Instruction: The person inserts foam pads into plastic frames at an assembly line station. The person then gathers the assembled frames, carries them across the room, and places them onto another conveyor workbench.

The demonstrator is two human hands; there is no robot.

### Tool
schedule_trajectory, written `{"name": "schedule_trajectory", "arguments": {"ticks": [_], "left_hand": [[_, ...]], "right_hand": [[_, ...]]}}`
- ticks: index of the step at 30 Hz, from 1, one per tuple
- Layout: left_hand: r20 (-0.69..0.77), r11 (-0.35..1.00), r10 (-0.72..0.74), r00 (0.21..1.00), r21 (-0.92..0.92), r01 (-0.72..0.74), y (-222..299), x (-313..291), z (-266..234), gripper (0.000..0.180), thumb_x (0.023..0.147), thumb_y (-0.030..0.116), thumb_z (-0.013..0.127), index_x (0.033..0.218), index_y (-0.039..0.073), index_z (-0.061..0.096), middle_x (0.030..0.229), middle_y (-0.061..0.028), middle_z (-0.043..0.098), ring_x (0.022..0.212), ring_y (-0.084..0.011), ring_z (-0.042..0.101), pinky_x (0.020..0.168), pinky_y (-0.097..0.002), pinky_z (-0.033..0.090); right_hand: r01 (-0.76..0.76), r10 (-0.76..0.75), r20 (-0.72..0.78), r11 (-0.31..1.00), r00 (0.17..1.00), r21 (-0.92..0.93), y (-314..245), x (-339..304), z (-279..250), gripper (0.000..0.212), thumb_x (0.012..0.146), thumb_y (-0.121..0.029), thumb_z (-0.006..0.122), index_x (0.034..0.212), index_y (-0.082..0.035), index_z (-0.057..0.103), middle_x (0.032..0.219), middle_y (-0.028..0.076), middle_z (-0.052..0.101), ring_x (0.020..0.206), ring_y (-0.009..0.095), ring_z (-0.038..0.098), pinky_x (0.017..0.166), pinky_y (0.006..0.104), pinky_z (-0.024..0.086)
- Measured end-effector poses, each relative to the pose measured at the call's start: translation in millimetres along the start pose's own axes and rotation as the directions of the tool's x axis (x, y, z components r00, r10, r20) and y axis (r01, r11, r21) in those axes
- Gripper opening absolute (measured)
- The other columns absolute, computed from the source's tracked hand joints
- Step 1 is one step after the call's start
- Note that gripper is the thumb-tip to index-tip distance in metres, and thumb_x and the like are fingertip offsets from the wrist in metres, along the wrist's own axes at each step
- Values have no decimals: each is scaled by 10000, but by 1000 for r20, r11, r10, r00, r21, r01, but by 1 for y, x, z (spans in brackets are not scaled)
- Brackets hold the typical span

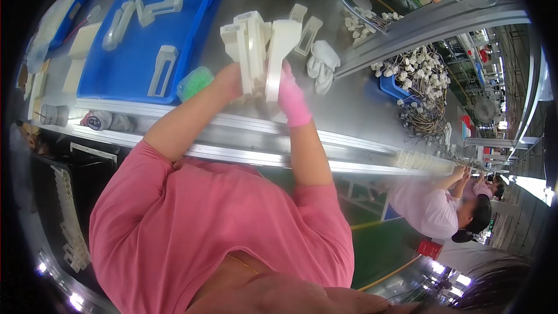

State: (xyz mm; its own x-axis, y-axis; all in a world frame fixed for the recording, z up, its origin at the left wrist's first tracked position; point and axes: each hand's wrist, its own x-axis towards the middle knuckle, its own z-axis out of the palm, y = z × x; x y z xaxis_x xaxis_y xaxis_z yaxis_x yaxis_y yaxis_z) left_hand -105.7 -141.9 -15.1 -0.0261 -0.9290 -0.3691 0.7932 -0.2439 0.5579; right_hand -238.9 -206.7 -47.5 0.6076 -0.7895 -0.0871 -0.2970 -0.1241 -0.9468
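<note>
Several white plastic frame parts (250, 46), each flared at the far end and narrow toward me, stand bunched between my hands above the metal bench. My left hand (232, 81), bare, closes round the left side of the bunch; its fingers are mostly hidden behind the parts. On the other side my right hand (294, 100), in a pink glove, grips a white plastic frame part (281, 52) leaning against the others. Just beyond the right hand, another white frame part (308, 36) lies on the bench, with a crumpled white glove (323, 64) beside it.
A blue tray (125, 84) at the left holds several more white frame parts. A green bundle in clear plastic (196, 83) sits by its corner. Wires with white connectors (415, 72) pile up at the right. A metal rail (250, 146) edges the bench; a co-worker (427, 209) is farther right.
</note>
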Motion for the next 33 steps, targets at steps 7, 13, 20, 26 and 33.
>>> {"name": "schedule_trajectory", "arguments": {"ticks": [7, 13, 20, 26, 33], "left_hand": [[66, 998, -49, 997, -35, 51, 3, 2, -10, 324, 843, 202, 450, 1095, -1, 477, 1024, -127, 547, 884, -216, 568, 761, -347, 478], [124, 986, -52, 991, -149, 70, -4, 11, -18, 316, 808, 156, 506, 1077, -9, 483, 1006, -130, 551, 863, -224, 570, 732, -350, 486], [-70, 998, 31, 997, -46, -34, -14, 12, -18, 313, 821, 151, 440, 1090, -5, 482, 1019, -138, 558, 883, -233, 573, 780, -366, 472], [0, 997, -2, 1000, -78, 2, -11, 4, -15, 318, 833, 194, 442, 1087, 9, 489, 1013, -124, 561, 876, -219, 574, 777, -361, 474], [87, 1000, -26, 996, -15, 27, -7, 3, -16, 359, 824, 247, 467, 1103, 22, 479, 1001, -108, 564, 868, -199, 571, 763, -358, 480]], "right_hand": [[-14, -6, 82, 970, 997, 242, -32, -15, -8, 405, 733, -201, 584, 1101, -90, 455, 1094, 144, 455, 930, 288, 516, 774, 328, 441], [-7, 9, -106, 1000, 994, 22, -42, -19, -8, 623, 758, -308, 539, 1281, -110, 265, 1102, 112, 466, 955, 236, 502, 815, 328, 397], [-132, 128, -409, 991, 903, 18, -23, 2, -4, 595, 726, -220, 564, 1258, -112, 320, 1156, 139, 429, 1058, 302, 441, 875, 348, 363], [122, 60, -457, 925, 888, 359, -50, -4, 11, 472, 778, -177, 503, 1195, -30, 337, 1103, 123, 459, 999, 222, 466, 844, 317, 371], [-236, 194, -473, 971, 859, -31, -41, -4, 13, 730, 724, -381, 560, 1288, -67, 220, 1258, 173, 334, 1118, 311, 382, 914, 353, 319]]}}
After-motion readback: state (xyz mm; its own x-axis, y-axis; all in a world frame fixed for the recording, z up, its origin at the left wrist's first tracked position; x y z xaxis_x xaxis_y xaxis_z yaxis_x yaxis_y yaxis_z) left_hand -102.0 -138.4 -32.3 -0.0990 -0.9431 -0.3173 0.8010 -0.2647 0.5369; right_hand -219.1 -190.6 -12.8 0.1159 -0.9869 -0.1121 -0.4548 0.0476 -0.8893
